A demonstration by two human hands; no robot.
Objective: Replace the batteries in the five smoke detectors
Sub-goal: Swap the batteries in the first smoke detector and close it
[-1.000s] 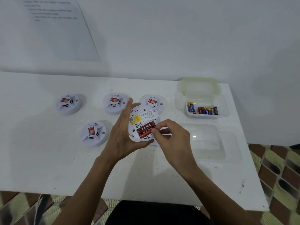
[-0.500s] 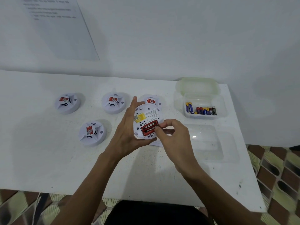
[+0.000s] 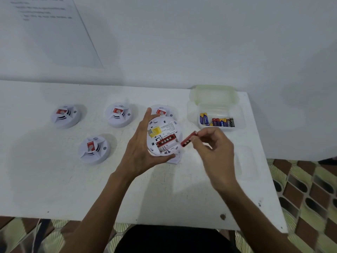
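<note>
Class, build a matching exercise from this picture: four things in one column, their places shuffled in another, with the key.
1. loose red battery
2. other red battery
3. blue batteries
4. front-left detector

A. in the clear box
B. pinched by the right hand
C. flat on the table
D. seated in the open detector held by the left hand

Pairs: 1-B, 2-D, 3-A, 4-C

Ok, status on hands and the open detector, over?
Left hand holds opened smoke detector, seated red battery inside. Right hand pinches loose red battery. Nothing in the way.
</note>
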